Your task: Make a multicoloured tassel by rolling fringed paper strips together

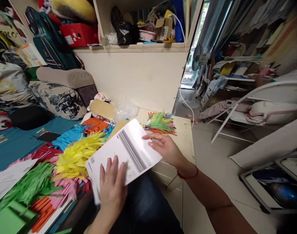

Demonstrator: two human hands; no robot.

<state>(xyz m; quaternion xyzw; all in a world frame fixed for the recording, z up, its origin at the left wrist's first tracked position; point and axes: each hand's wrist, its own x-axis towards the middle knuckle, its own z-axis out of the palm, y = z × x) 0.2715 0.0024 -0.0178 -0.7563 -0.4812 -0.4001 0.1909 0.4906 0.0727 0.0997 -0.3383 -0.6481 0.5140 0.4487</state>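
Beyond the hands I see a cream shelf unit; to their right, pale floor tiles, a white chair and, farther off, a bright window.

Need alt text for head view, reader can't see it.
A person's left hand rests spread on printed white paper, the right hand at its edge. Colourful fringed paper lies to the left.

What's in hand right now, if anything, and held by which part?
White printed paper: the left hand lies over its near-left part; the right hand has its fingers at the right edge. Whether they pinch it cannot be told.
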